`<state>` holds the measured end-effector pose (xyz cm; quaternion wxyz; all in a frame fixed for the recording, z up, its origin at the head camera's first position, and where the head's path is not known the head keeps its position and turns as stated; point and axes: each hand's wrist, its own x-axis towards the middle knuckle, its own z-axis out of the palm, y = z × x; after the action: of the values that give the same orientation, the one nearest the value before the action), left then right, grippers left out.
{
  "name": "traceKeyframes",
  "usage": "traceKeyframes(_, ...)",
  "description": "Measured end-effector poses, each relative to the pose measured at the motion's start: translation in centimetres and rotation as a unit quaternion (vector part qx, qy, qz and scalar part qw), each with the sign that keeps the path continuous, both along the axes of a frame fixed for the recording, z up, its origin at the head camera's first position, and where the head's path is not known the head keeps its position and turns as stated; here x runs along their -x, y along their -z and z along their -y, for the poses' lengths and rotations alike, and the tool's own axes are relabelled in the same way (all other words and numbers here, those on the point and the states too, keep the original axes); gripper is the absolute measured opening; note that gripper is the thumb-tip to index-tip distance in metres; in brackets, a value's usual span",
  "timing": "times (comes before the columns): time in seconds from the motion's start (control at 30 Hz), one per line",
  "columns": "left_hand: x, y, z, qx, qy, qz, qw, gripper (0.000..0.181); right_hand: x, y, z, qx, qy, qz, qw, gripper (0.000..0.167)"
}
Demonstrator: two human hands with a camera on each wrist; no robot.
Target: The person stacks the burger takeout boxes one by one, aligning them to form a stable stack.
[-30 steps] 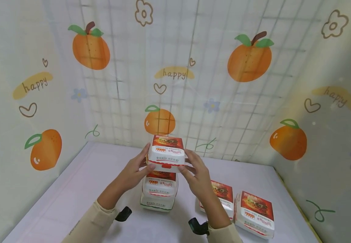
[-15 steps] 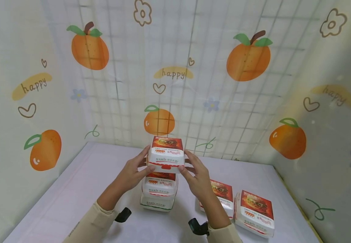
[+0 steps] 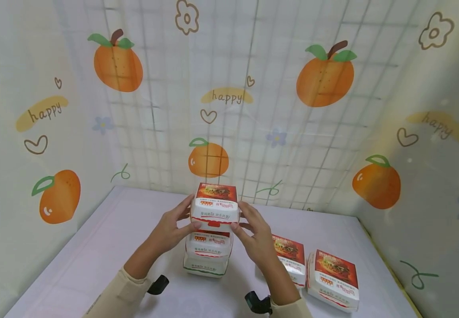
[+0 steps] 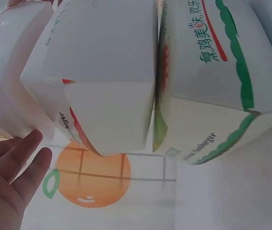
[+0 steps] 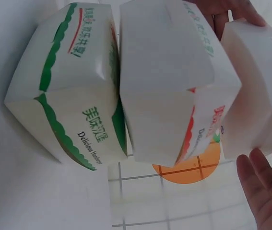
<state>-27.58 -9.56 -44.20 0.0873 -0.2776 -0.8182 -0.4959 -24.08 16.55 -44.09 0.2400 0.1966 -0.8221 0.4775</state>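
A white burger box (image 3: 215, 211) with a red burger picture on its lid is gripped between my two hands, above a stack. My left hand (image 3: 172, 228) pinches its left side, thumb at the front corner. On the opposite side my right hand (image 3: 256, 229) does the same. Beneath are a red-trimmed burger box (image 3: 208, 249) and, at the bottom, a green-trimmed burger box (image 3: 205, 266). Both wrist views show these two stacked flush, with the held box (image 4: 11, 81) very near the upper one; I cannot tell whether they touch. My right hand's fingers (image 5: 263, 177) support the held box's far side.
Right of the stack, two more burger boxes lie side by side on the white table: one (image 3: 289, 251) partly behind my right forearm, another (image 3: 332, 276) near the right edge. A printed curtain (image 3: 277, 168) over a wire grid closes off the back.
Both hands have lowered the held burger box slightly and shifted it a little left, closer to the stack. The stack and the two boxes at the right have stayed put.
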Motion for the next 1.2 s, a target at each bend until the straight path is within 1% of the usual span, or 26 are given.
traceKeyframes(0.2,-0.2,0.2,0.4,0.002,0.001,-0.002,1.0000,0.079,-0.3,0.3,0.1,0.001,-0.011,0.000,0.9999,0.061)
traceKeyframes(0.47,-0.7,0.4,0.8,0.007,0.001,0.021,0.9998,0.082,-0.7,0.8,0.4,-0.003,-0.002,0.001,1.0000,0.060)
traceKeyframes(0.53,-0.8,0.5,0.9,0.007,0.003,0.018,0.9998,0.083,-0.8,0.8,0.5,-0.002,-0.003,0.003,1.0000,0.060)
traceKeyframes(0.63,-0.8,0.6,0.9,0.003,0.010,0.003,0.9999,0.083,-0.9,0.8,0.5,0.004,-0.004,0.005,1.0000,0.060)
traceKeyframes(0.8,-0.7,0.5,1.0,-0.013,0.023,-0.016,0.9995,0.087,-1.1,0.8,0.6,0.022,-0.017,0.004,0.9996,0.061)
traceKeyframes(0.9,-0.8,0.5,1.0,-0.016,0.023,-0.016,0.9995,0.089,-1.2,0.7,0.7,0.026,-0.020,0.010,0.9994,0.061)
traceKeyframes(1.03,-0.8,0.4,1.0,-0.013,0.021,-0.018,0.9995,0.089,-1.3,0.7,0.7,0.017,-0.015,0.014,0.9996,0.059)
traceKeyframes(1.2,-1.0,0.3,1.0,-0.006,0.011,-0.014,0.9998,0.084,-1.2,0.8,0.6,0.007,-0.017,0.011,0.9998,0.059)
